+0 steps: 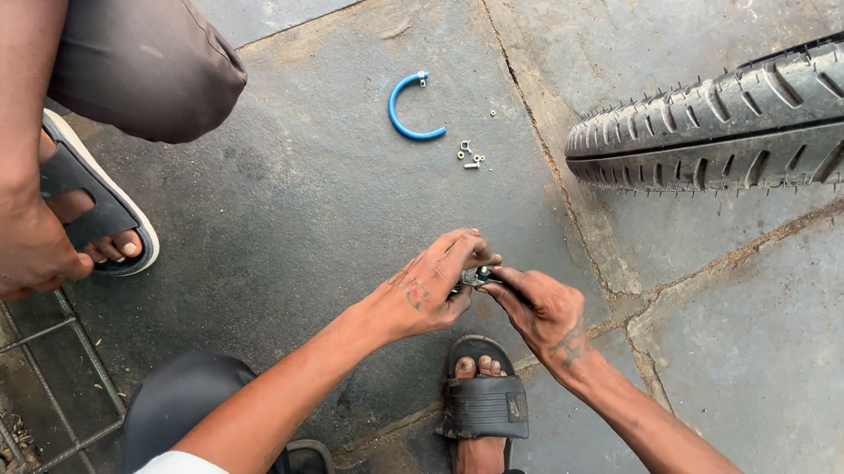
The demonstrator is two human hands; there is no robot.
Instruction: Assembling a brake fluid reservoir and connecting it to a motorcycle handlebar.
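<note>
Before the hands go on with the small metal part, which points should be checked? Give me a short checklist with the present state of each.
1. Small metal part held by both hands: ok, the left hand and right hand pinch it between the fingertips.
2. Exact kind and state of the part: cannot tell, too small and half covered.
3. Loose nuts and washers kept together on the stone floor: ok.
4. Blue curved tube lying apart from the hands: ok.
5. Tyre apart from the hands: ok.
6. Another person's sandalled foot away from the small parts: ok.

Hose (410,110) left of tyre (745,126) — apart.
</note>
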